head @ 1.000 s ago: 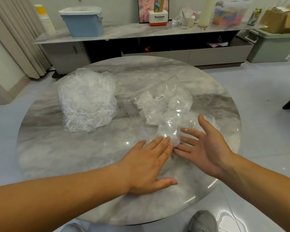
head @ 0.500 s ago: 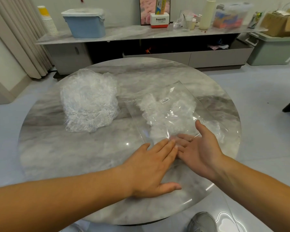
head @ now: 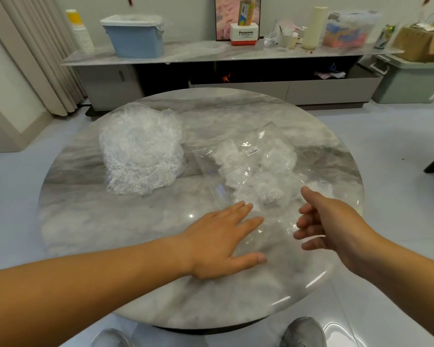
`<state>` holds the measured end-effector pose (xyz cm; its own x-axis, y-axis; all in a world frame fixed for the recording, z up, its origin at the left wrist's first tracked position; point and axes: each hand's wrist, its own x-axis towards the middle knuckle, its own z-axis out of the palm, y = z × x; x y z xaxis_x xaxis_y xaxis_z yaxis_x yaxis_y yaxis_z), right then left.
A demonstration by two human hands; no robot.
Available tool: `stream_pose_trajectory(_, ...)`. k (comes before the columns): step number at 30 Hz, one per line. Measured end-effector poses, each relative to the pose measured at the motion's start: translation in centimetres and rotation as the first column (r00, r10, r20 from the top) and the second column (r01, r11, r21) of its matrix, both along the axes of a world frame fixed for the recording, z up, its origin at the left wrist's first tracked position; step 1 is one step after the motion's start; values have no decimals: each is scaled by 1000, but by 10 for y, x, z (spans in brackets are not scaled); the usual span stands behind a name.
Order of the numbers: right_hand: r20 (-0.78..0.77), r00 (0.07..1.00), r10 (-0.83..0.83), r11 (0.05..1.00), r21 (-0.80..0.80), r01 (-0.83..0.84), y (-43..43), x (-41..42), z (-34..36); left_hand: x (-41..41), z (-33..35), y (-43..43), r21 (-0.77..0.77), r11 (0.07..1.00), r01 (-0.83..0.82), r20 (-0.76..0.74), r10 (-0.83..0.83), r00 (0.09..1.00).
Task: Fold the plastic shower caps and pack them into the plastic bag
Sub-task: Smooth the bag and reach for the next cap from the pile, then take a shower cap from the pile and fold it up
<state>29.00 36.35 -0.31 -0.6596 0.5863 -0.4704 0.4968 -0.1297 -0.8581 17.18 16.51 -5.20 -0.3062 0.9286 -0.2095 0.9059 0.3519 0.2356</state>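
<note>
While the bag (head: 256, 171) lies lengthwise away from the person, left hand (head: 218, 244) presses flat on its near end; right hand (head: 331, 226) loosely curled, empty.

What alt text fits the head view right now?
Left hand lies flat on the near end of a plastic bag of folded shower caps on a marble table. Right hand curls loosely at its right edge; loose caps are piled left of it.

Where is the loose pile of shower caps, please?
In the head view, the pile of shower caps sits at the left of the round table, beside the plastic bag and beyond the left hand.
</note>
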Motion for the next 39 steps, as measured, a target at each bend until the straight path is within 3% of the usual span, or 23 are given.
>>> stream_pose_trajectory(3,-46,982,182,970,170,-172,-15,-14,7,-17,7,-17,17,993,-118,-45,118,992)
stream_pose_trajectory(7,-55,891,451,831,391,-396,-44,-43,14,-54,19,-53,43,922,-386,-2,386,922)
stream_pose_trajectory(12,144,658,739,460,606,-649,-86,-111,10,-115,4,-113,37,801,-598,-84,599,797)
stream_pose_trajectory(18,404,377,834,80,587,-806,-115,-169,-24,-141,-5,-140,-20,891,-453,-106,448,888)
stream_pose_trajectory(20,467,311,828,11,540,-841,-119,-177,-36,-137,-12,-148,5,925,-380,-121,378,918)
stream_pose_trajectory(27,543,218,811,-130,530,-838,-120,-170,-56,-102,-22,-161,45,975,-218,-159,222,962)
stream_pose_trajectory(33,464,199,863,-203,679,-705,-104,-120,-54,-62,-23,-175,148,987,-61,-123,80,989)
stream_pose_trajectory(36,423,210,881,-195,732,-653,-95,-90,-51,-49,-30,-180,183,983,-6,-134,31,990)
stream_pose_trajectory(39,357,290,888,-122,791,-600,-93,-69,-49,-43,-31,-182,133,991,-32,-119,48,992)
